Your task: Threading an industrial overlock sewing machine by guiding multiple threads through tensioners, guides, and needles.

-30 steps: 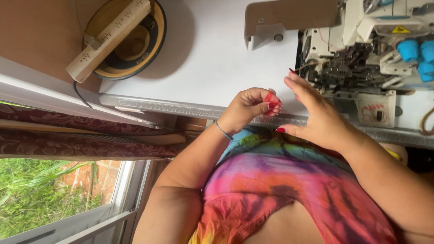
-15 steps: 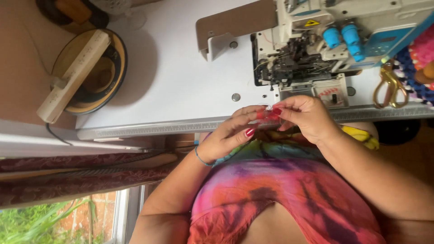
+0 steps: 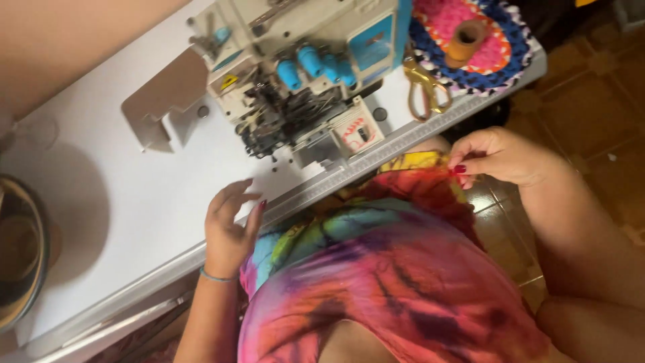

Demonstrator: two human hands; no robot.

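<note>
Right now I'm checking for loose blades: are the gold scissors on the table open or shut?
Shut. The gold scissors lie flat beside the sewing machine, their two handle loops close together. The blades cannot be seen clearly.

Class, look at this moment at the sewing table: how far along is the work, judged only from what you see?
Done: nothing sewn shows. In hand: the right hand pinches the edge of the tie-dye fabric beside the table; the left hand rests at the white table edge. Left: no fabric lies at the sewing machine; the scissors lie untouched.
</note>
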